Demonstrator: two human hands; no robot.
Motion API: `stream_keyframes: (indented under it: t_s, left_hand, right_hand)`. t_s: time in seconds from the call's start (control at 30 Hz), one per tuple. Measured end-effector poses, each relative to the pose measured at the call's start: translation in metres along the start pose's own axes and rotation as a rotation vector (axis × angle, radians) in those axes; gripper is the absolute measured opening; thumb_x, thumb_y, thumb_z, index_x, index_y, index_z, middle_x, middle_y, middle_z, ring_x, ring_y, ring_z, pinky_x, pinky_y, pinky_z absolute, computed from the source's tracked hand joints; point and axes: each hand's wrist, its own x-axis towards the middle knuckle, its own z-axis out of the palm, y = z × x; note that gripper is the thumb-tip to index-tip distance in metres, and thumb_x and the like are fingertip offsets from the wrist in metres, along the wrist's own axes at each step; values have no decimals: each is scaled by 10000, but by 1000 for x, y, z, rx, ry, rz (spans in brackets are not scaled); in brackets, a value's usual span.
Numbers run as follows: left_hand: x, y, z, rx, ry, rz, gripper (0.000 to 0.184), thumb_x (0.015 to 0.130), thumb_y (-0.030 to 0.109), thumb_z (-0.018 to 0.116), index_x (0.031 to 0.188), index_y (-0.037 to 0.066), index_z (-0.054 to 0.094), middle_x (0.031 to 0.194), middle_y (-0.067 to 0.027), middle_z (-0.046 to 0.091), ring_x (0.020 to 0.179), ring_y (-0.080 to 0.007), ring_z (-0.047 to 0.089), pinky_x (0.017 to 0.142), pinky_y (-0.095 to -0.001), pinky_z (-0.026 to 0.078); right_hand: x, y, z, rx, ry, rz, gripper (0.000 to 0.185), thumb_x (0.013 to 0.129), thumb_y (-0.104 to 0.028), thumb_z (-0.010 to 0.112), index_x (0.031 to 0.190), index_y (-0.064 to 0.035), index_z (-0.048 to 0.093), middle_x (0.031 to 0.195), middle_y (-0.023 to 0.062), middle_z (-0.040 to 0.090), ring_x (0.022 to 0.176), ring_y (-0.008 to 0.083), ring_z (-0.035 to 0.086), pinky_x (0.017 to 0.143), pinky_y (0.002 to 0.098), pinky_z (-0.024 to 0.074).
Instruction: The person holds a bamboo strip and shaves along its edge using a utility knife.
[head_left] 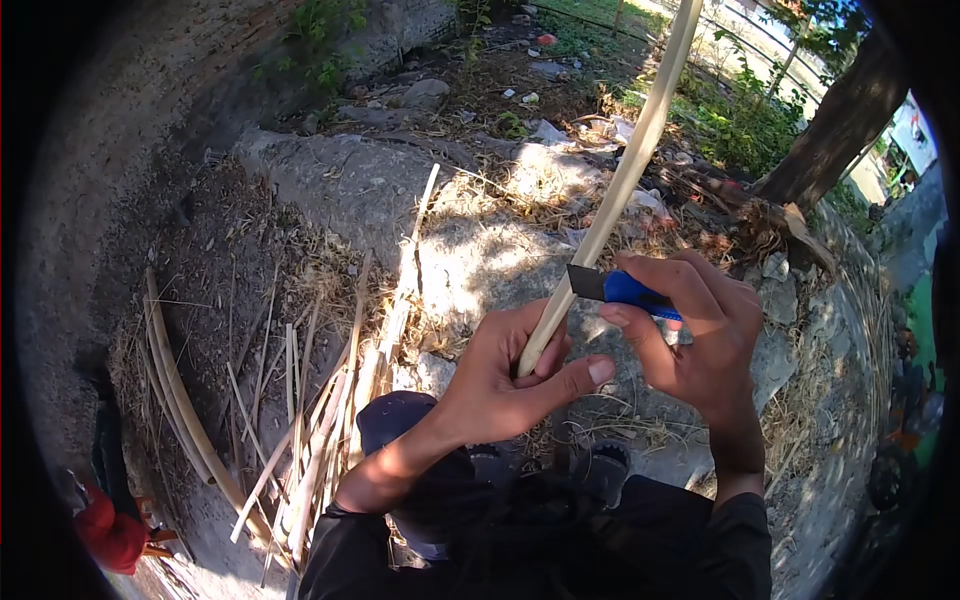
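My left hand [505, 385] is wrapped round the lower end of a long pale wooden stick [630, 175], its thumb stretched out to the right. The stick slants up and away to the right, past the top of the view. In my right hand [700, 325] is a blue box cutter [640, 295], pinched between thumb and fingers. The cutter's dark, wide blade points left and lies against or just in front of the stick, a little above my left hand. Whether the blade bites into the wood I cannot tell.
Several pale sticks and strips [310, 450] lie in a pile at the left, beside longer curved poles [185, 390]. A large rock [340, 180] lies ahead, strewn with straw and shavings. A tree trunk [840, 120] leans at the right. A person in red [110, 530] is at the lower left.
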Motion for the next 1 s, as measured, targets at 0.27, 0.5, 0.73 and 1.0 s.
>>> stream_keyframes:
  t_s: [0.27, 0.5, 0.73, 1.0]
  left_hand:
    - [-1, 1, 3, 76, 53, -8, 439, 921, 133, 823, 714, 127, 436, 586, 107, 351, 557, -5, 332, 512, -250, 261]
    - [-2, -3, 1, 86, 52, 3, 445, 923, 137, 819, 708, 118, 430, 578, 92, 356, 556, -10, 338, 505, -255, 263]
    - [-2, 0, 3, 118, 26, 18, 475, 927, 57, 790, 694, 151, 386, 561, 98, 391, 540, 3, 351, 496, -227, 278]
    - [-1, -3, 5, 178, 51, 68, 474, 933, 60, 790, 693, 149, 391, 558, 98, 395, 531, 7, 336, 486, -222, 262]
  right_hand:
    - [0, -4, 1, 0, -36, -28, 361, 809, -259, 864, 1097, -85, 733, 783, 39, 663, 605, 210, 676, 519, 340, 506]
    - [-1, -2, -1, 15, -6, -37, 335, 831, -256, 855, 1076, -62, 733, 770, 36, 648, 594, 203, 663, 504, 333, 488]
    - [3, -1, -9, -31, -3, 5, 342, 825, -247, 863, 1076, -55, 734, 774, 54, 652, 603, 206, 663, 515, 326, 494]
    - [9, 5, -11, 9, 100, 13, 331, 825, -219, 866, 1072, -42, 735, 867, 94, 732, 717, 243, 737, 604, 337, 569]
